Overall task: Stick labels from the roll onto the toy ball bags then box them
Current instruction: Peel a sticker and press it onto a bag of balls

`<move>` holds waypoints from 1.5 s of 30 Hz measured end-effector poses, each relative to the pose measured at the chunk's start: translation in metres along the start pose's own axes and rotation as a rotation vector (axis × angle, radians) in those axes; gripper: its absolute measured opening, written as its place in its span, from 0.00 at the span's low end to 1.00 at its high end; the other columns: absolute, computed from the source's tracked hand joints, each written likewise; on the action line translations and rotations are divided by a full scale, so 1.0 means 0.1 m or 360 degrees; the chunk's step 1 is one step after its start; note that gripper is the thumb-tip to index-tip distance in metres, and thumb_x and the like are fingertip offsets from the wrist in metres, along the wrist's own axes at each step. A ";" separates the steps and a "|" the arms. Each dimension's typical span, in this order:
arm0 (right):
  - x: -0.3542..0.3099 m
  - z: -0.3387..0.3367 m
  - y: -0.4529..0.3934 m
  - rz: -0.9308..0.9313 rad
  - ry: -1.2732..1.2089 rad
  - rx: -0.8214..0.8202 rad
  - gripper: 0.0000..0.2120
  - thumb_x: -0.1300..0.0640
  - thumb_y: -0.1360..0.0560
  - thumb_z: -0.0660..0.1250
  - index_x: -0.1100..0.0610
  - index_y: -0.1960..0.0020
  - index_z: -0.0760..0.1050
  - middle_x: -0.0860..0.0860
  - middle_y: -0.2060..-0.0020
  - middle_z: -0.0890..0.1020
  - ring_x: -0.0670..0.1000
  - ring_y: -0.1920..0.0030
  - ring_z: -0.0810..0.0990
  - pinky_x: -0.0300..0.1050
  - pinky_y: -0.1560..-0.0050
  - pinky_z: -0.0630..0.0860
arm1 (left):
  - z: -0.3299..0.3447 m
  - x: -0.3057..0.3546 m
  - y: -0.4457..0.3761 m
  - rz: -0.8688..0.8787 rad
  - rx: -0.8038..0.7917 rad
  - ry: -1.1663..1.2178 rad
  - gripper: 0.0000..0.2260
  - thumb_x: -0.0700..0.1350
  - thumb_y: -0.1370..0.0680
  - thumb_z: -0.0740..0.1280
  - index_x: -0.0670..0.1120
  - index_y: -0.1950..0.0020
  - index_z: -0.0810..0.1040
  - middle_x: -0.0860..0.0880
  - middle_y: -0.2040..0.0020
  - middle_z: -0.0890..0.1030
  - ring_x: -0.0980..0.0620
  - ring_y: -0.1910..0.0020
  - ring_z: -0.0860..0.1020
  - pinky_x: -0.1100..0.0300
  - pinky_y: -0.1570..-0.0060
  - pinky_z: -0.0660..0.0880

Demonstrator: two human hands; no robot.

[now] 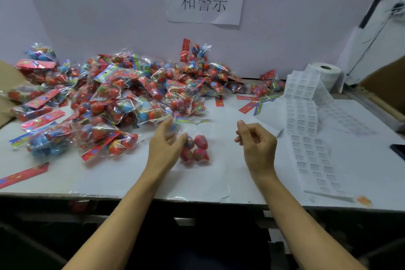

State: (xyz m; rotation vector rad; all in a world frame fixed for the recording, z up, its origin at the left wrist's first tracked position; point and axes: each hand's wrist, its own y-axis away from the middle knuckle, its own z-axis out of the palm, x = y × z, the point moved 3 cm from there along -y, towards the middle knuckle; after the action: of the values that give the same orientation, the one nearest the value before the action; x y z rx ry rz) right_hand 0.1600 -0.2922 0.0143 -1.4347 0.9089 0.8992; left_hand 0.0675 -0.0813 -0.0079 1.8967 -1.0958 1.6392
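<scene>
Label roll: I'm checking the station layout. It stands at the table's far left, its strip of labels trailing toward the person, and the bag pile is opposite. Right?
Not quite. The head view shows the label roll at the table's far right, not left. Its strip of labels does trail toward the person, and the bag pile lies opposite, on the left.

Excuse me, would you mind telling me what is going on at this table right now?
A person is labelling bags of toy balls. The left hand touches one bag of red balls lying apart from the big pile. The right hand hovers with curled fingers, between that bag and the unrolled label strip.
</scene>
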 end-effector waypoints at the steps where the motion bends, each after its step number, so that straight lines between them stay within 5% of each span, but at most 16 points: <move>1: -0.03 -0.10 -0.05 -0.0029 0.0074 -0.0009 0.12 0.56 0.21 0.72 0.54 0.64 0.79 0.47 0.71 0.82 0.45 0.66 0.82 0.39 0.61 0.77 | 0.01 0.04 -0.05 0.0047 0.0025 -0.0159 0.29 0.43 0.20 0.73 0.47 0.21 0.67 0.45 0.24 0.71 0.47 0.28 0.73 0.55 0.29 0.72; 3: -0.07 -0.33 -0.16 -0.0083 0.0417 -0.0114 0.10 0.57 0.22 0.72 0.52 0.62 0.79 0.46 0.65 0.83 0.40 0.62 0.81 0.37 0.59 0.73 | 0.02 0.12 -0.06 0.0174 0.0114 -0.0408 0.28 0.43 0.20 0.73 0.44 0.22 0.68 0.42 0.22 0.67 0.45 0.23 0.65 0.53 0.24 0.63; 5: -0.03 -0.62 -0.25 0.0024 0.0949 -0.0275 0.03 0.60 0.23 0.70 0.54 0.50 0.82 0.52 0.50 0.83 0.46 0.48 0.80 0.42 0.50 0.71 | 0.06 0.18 0.01 0.0371 0.0240 -0.0490 0.15 0.40 0.22 0.73 0.41 0.35 0.81 0.40 0.28 0.72 0.43 0.27 0.69 0.59 0.29 0.63; 8: 0.13 -1.11 -0.25 0.0526 0.1662 -0.0533 0.23 0.56 0.22 0.65 0.53 0.27 0.69 0.56 0.29 0.69 0.60 0.31 0.69 0.53 0.32 0.68 | 0.21 0.23 0.19 0.0699 0.0225 -0.0453 0.01 0.34 0.24 0.74 0.38 0.54 0.84 0.41 0.47 0.81 0.44 0.48 0.80 0.58 0.47 0.75; 11: 0.17 -1.29 -0.07 0.0751 0.1562 -0.0643 0.29 0.59 0.21 0.62 0.52 0.22 0.60 0.57 0.25 0.65 0.60 0.29 0.69 0.51 0.31 0.67 | 0.47 0.30 0.37 0.0803 -0.0115 -0.0367 0.03 0.37 0.23 0.74 0.41 0.51 0.83 0.48 0.54 0.81 0.50 0.66 0.79 0.53 0.61 0.78; 14: 0.16 -1.19 0.12 0.0554 0.1187 -0.0635 0.30 0.67 0.23 0.59 0.51 0.22 0.62 0.52 0.26 0.68 0.54 0.28 0.69 0.47 0.29 0.65 | 0.74 0.32 0.51 0.0749 -0.0490 -0.0523 0.10 0.52 0.21 0.73 0.46 0.47 0.85 0.53 0.54 0.82 0.52 0.65 0.78 0.52 0.56 0.78; 17: 0.19 -1.05 0.30 0.0398 0.0960 -0.0530 0.31 0.71 0.23 0.57 0.49 0.24 0.64 0.46 0.29 0.70 0.49 0.32 0.72 0.40 0.34 0.69 | 0.95 0.35 0.60 0.0743 -0.0713 -0.0917 0.20 0.63 0.20 0.66 0.49 0.44 0.86 0.53 0.49 0.81 0.52 0.49 0.79 0.55 0.49 0.75; 23: 0.29 -1.07 0.47 0.0276 0.0736 -0.0193 0.24 0.71 0.22 0.62 0.52 0.31 0.72 0.44 0.39 0.78 0.37 0.45 0.81 0.23 0.54 0.74 | 1.28 0.39 0.74 0.0724 -0.0853 -0.1197 0.24 0.63 0.21 0.66 0.43 0.41 0.83 0.48 0.40 0.75 0.47 0.39 0.70 0.51 0.41 0.71; 26: 0.29 -1.09 0.46 0.0241 0.0669 -0.0123 0.22 0.71 0.23 0.63 0.52 0.35 0.74 0.41 0.42 0.80 0.34 0.48 0.81 0.24 0.54 0.74 | 1.37 0.38 0.76 0.0552 -0.0909 -0.0875 0.17 0.52 0.21 0.71 0.41 0.39 0.81 0.47 0.39 0.75 0.49 0.39 0.69 0.59 0.38 0.68; 28: 0.29 -1.10 0.45 0.0215 0.0608 -0.0110 0.19 0.71 0.23 0.65 0.52 0.37 0.75 0.40 0.44 0.81 0.36 0.49 0.82 0.25 0.54 0.74 | 1.38 0.41 0.75 0.0347 -0.0880 -0.0509 0.13 0.44 0.24 0.74 0.41 0.42 0.81 0.48 0.44 0.77 0.52 0.48 0.72 0.66 0.47 0.69; 31: 0.29 -1.09 0.44 0.0178 0.0564 -0.0132 0.16 0.68 0.24 0.69 0.50 0.42 0.78 0.41 0.47 0.83 0.37 0.50 0.82 0.25 0.53 0.75 | 1.41 0.44 0.74 0.0056 -0.0916 -0.0069 0.07 0.36 0.26 0.72 0.42 0.49 0.82 0.50 0.55 0.82 0.52 0.58 0.79 0.61 0.53 0.77; 35: 0.26 -1.08 0.42 0.0034 0.0643 -0.0213 0.14 0.67 0.24 0.71 0.47 0.49 0.80 0.43 0.50 0.83 0.38 0.49 0.81 0.25 0.52 0.74 | 1.42 0.39 0.73 -0.0083 -0.0974 0.0266 0.07 0.35 0.22 0.71 0.46 0.56 0.82 0.48 0.57 0.85 0.54 0.57 0.82 0.57 0.50 0.79; 40: 0.19 -1.16 0.38 -0.0015 0.0580 -0.0332 0.10 0.62 0.24 0.73 0.45 0.53 0.81 0.39 0.51 0.83 0.41 0.48 0.81 0.29 0.49 0.76 | 1.37 0.31 0.72 -0.0346 -0.0898 0.0847 0.05 0.38 0.17 0.66 0.45 0.46 0.81 0.42 0.54 0.86 0.43 0.53 0.85 0.55 0.54 0.82; 42: 0.18 -1.18 0.37 -0.0063 0.0596 -0.0386 0.09 0.63 0.24 0.73 0.48 0.53 0.82 0.37 0.50 0.82 0.41 0.46 0.81 0.29 0.48 0.76 | 1.36 0.30 0.72 -0.0343 -0.0945 0.0887 0.09 0.39 0.18 0.69 0.47 0.38 0.78 0.43 0.52 0.87 0.44 0.51 0.85 0.55 0.51 0.83; 45: 0.18 -1.17 0.39 -0.0105 0.0626 -0.0365 0.07 0.60 0.24 0.73 0.48 0.51 0.82 0.38 0.50 0.82 0.40 0.45 0.80 0.27 0.48 0.75 | 1.33 0.29 0.74 -0.0164 -0.1092 0.0683 0.28 0.38 0.25 0.76 0.51 0.29 0.72 0.43 0.48 0.84 0.50 0.50 0.84 0.57 0.45 0.80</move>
State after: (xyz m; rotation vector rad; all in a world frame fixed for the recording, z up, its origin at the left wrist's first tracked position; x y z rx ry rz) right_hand 0.1351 -0.4111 -0.0122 -1.8717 1.0641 0.6989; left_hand 0.0957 -0.2332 -0.0252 1.0854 -1.1490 1.2917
